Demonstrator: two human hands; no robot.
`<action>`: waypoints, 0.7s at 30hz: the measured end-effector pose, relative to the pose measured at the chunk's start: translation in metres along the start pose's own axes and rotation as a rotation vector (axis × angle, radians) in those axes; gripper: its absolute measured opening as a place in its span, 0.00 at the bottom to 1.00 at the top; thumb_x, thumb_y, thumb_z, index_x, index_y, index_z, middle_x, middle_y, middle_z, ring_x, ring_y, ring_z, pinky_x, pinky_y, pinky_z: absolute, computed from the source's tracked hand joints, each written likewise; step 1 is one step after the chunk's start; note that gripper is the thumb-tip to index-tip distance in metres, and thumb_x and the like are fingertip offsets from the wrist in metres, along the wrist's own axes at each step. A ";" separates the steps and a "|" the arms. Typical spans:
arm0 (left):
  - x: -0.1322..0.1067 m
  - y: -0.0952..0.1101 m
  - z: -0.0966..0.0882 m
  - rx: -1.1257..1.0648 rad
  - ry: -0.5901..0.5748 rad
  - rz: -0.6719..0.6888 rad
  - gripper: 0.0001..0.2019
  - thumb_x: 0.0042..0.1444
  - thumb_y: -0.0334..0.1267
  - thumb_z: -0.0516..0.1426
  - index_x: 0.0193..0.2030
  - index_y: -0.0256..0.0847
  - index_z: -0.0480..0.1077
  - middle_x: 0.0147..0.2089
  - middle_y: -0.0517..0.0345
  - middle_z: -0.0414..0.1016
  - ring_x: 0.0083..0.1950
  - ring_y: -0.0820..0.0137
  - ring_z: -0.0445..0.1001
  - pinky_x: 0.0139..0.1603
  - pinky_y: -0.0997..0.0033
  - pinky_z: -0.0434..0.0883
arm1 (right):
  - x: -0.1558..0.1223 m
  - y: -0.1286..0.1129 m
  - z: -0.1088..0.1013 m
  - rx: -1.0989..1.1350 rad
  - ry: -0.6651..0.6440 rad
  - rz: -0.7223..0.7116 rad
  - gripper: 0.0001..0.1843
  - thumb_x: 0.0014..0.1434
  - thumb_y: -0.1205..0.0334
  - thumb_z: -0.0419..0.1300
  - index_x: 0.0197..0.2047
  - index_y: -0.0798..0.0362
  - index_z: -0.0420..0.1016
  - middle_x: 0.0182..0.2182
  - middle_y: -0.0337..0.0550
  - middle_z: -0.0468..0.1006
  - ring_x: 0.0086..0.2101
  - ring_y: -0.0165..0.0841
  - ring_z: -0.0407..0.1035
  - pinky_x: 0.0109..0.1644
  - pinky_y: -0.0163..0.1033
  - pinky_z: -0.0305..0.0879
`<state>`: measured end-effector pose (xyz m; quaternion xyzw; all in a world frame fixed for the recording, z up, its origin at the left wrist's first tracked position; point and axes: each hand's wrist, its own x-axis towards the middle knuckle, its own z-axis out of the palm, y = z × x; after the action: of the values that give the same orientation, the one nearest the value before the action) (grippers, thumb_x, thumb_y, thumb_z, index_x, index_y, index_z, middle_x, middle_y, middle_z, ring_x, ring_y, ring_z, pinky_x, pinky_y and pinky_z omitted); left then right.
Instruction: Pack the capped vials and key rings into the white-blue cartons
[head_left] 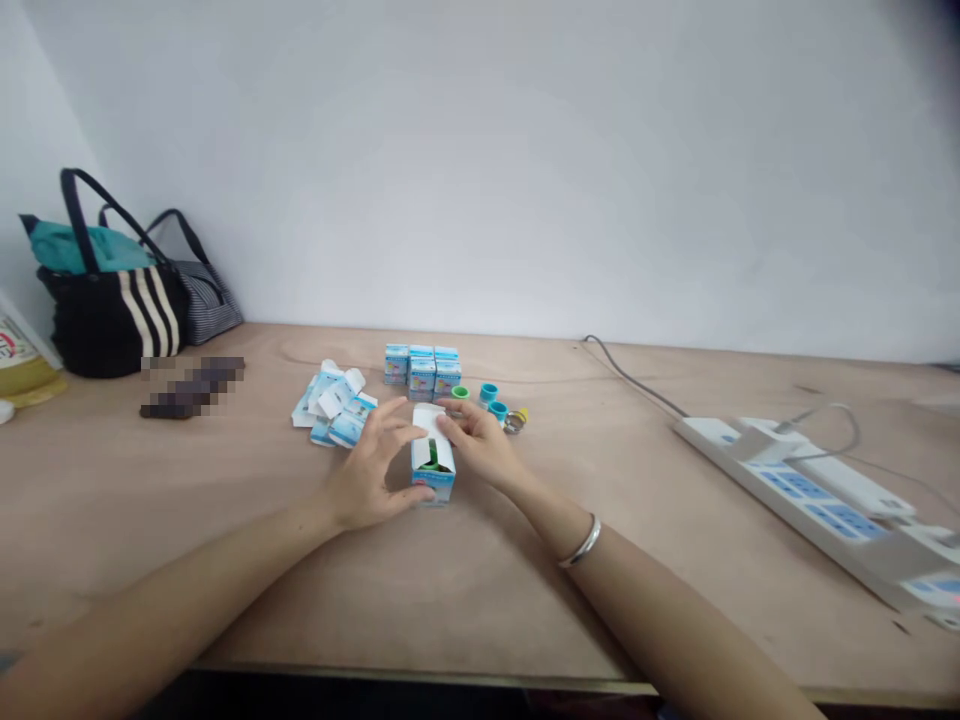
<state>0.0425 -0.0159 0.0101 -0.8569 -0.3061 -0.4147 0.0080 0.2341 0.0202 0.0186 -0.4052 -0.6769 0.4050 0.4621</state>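
1. The left hand (375, 468) is curled around the left side of a small carton (436, 486) and grips it, thumb near the front and fingers arched over the top edge.
2. The right hand (480, 445) holds the same carton from the right. Its fingertips pinch the raised white flap at the top.
3. The small carton is a thin cardboard box, white above and pale blue at its base. It stands upright on the tabletop (465, 590) between the two hands, near the middle. Its top is open, and a green piece (431, 461) shows inside; its exact shape cannot be made out.
4. A smooth silver bangle (582, 544) circles the right wrist.
5. Just behind the hands, matching closed boxes (421, 371) stand packed together in a neat block.
6. To the left of that block lies a loose heap of similar cartons (334, 405), tipped over with flaps open.
7. To the right sit small round plastic caps: one green (460, 393) and two teal (489, 392). A yellow and metallic bit (516, 420) lies beside them.
8. The tabletop is pale, matte plywood with faint grain.
9. A long white power strip (817, 500) with blue markings lies far right, its grey cable trailing to the wall.
10. At far left a soft black bag (112, 300) with cream stripes and looped handles leans against the wall.
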 end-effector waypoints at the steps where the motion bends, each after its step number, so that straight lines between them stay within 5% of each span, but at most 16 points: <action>1: 0.001 0.001 -0.001 0.043 -0.014 0.004 0.31 0.46 0.51 0.63 0.55 0.43 0.61 0.66 0.41 0.44 0.64 0.49 0.54 0.61 0.46 0.57 | 0.000 0.000 0.001 -0.020 0.035 -0.014 0.22 0.55 0.49 0.57 0.49 0.54 0.64 0.25 0.38 0.72 0.25 0.31 0.66 0.27 0.35 0.61; 6: 0.006 0.003 -0.005 0.220 -0.104 0.030 0.32 0.46 0.58 0.59 0.57 0.48 0.63 0.67 0.43 0.44 0.66 0.45 0.48 0.63 0.38 0.43 | -0.009 -0.022 -0.011 -0.272 0.279 -0.377 0.12 0.55 0.54 0.60 0.37 0.52 0.65 0.27 0.38 0.67 0.28 0.29 0.62 0.32 0.36 0.61; 9: 0.010 0.004 -0.007 0.222 -0.159 0.011 0.34 0.46 0.60 0.58 0.58 0.48 0.62 0.67 0.42 0.45 0.66 0.46 0.48 0.63 0.38 0.43 | -0.015 -0.038 -0.020 -0.432 0.042 -0.609 0.09 0.56 0.57 0.60 0.30 0.53 0.68 0.28 0.40 0.66 0.31 0.31 0.61 0.36 0.38 0.62; 13: 0.014 0.004 -0.006 0.214 -0.186 -0.011 0.33 0.46 0.61 0.57 0.55 0.45 0.65 0.67 0.41 0.45 0.66 0.45 0.48 0.62 0.38 0.43 | -0.017 -0.042 -0.022 -0.585 -0.254 -0.715 0.12 0.56 0.53 0.60 0.38 0.53 0.74 0.32 0.43 0.63 0.35 0.33 0.60 0.39 0.41 0.63; 21: 0.016 0.003 -0.005 0.189 -0.163 -0.032 0.29 0.44 0.59 0.60 0.51 0.46 0.68 0.66 0.45 0.48 0.64 0.46 0.50 0.62 0.41 0.47 | -0.017 -0.038 -0.021 -0.642 -0.281 -0.685 0.15 0.55 0.49 0.60 0.36 0.53 0.70 0.43 0.49 0.63 0.39 0.35 0.63 0.45 0.43 0.65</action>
<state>0.0480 -0.0116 0.0260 -0.8781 -0.3571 -0.3132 0.0573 0.2520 -0.0051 0.0538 -0.2225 -0.9177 0.0514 0.3249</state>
